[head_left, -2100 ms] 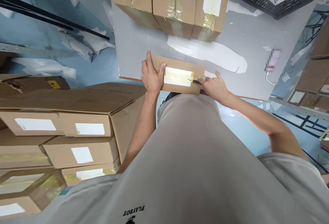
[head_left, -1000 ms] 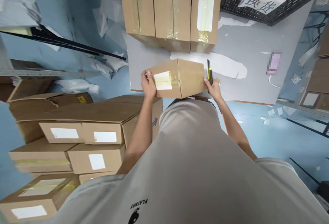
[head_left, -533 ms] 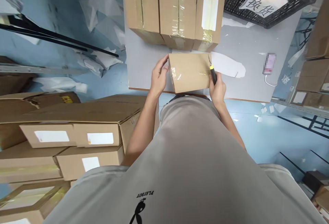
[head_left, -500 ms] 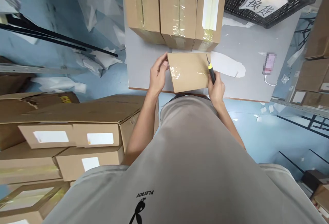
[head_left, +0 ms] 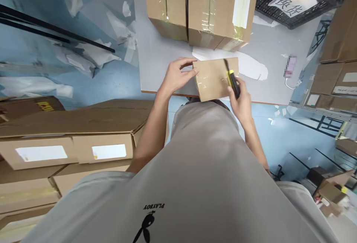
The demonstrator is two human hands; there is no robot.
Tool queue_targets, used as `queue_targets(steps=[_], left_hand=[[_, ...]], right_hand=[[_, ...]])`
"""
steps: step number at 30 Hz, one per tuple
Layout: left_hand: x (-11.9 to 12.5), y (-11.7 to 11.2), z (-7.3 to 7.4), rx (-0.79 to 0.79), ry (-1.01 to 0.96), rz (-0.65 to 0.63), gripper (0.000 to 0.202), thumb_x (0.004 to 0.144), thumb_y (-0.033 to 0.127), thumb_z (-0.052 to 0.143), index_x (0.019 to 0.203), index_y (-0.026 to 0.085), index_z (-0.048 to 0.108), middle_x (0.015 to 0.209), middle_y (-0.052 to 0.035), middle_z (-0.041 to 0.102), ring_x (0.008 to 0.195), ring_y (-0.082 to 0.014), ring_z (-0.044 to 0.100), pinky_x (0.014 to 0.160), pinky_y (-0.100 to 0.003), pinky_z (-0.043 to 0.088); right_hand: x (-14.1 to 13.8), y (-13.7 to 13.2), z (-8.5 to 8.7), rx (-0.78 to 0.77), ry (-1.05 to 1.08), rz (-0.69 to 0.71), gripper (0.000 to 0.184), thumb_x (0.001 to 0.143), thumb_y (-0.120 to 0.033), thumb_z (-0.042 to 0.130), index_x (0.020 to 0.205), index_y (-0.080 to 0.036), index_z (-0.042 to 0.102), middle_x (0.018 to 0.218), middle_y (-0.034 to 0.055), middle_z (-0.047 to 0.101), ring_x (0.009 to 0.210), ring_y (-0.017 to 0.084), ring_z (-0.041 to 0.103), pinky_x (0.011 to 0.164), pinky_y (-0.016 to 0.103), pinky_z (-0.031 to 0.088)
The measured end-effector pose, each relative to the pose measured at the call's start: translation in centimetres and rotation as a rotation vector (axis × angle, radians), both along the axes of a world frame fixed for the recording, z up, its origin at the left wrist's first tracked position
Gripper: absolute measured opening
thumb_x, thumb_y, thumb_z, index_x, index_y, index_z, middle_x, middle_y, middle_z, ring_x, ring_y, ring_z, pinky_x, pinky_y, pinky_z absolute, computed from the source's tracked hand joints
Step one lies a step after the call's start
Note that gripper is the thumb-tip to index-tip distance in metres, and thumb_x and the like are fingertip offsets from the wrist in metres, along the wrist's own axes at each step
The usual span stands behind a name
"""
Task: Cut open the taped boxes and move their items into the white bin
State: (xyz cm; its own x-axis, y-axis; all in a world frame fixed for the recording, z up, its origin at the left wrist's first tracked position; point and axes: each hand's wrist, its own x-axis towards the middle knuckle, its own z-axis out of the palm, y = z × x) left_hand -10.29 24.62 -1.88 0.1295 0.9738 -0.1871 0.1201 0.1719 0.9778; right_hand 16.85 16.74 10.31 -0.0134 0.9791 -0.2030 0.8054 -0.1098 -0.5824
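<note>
Two hands work one small cardboard box (head_left: 213,83) at the desk's (head_left: 156,68) near edge: the left hand (head_left: 175,77), fingers spread, braces its left end, and the right hand (head_left: 242,99) grips a utility knife (head_left: 232,81) over clear tape that looks not yet cut

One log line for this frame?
left hand: holds small brown cardboard box | right hand: grips yellow-black utility knife over box | surface: grey table

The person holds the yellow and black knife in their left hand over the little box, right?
Not quite. The head view shows the yellow and black knife in the right hand, over the little box. The left hand holds the box's edge.
</note>
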Motion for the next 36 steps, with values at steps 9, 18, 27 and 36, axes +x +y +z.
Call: queue_targets(steps=[9, 18, 27, 36], left_hand=[[-0.6, 1.1, -2.2, -0.003, -0.12, -0.08, 0.028, 0.092, 0.035, 0.088, 0.117, 0.024, 0.084, 0.123, -0.0073, 0.081, 0.129, -0.0337, 0.077, 0.117, -0.054, 0.067], [-0.5, 1.5, -2.7, 0.089, -0.06, -0.129, 0.034, 0.09, 0.037, 0.091, 0.119, 0.022, 0.083, 0.125, -0.0075, 0.083, 0.122, -0.03, 0.08, 0.119, -0.049, 0.065], [-0.2, 0.5, -2.8, 0.079, -0.049, -0.058, 0.032, 0.094, 0.039, 0.088, 0.123, 0.026, 0.085, 0.13, -0.0064, 0.083, 0.127, -0.0306, 0.079, 0.12, -0.047, 0.066], [0.5, -1.0, -2.5, 0.064, -0.061, -0.013, 0.041, 0.097, 0.052, 0.086, 0.129, 0.026, 0.086, 0.135, -0.0068, 0.082, 0.132, -0.0321, 0.078, 0.114, -0.048, 0.07]], right_hand=[[-7.1, -2.9, 0.8, -0.24, 0.015, 0.097, 0.063, 0.119, -0.043, 0.039, 0.18, -0.03, 0.044, 0.163, 0.0092, 0.072, 0.144, 0.03, 0.074, 0.121, 0.047, 0.06], [-8.7, -3.6, 0.2, -0.233, -0.056, 0.077, 0.063, 0.12, -0.04, 0.035, 0.181, -0.027, 0.043, 0.161, 0.0099, 0.072, 0.138, 0.031, 0.076, 0.115, 0.046, 0.062], [-11.0, -3.8, 0.1, -0.266, -0.132, 0.019, 0.068, 0.121, -0.045, 0.037, 0.186, -0.024, 0.03, 0.124, 0.0188, 0.08, 0.117, 0.038, 0.081, 0.112, 0.058, 0.061], [-10.6, -6.8, 0.0, -0.308, -0.276, 0.064, 0.064, 0.119, -0.028, 0.033, 0.181, -0.022, 0.042, 0.101, 0.0165, 0.079, 0.093, 0.032, 0.081, 0.097, 0.051, 0.066]])
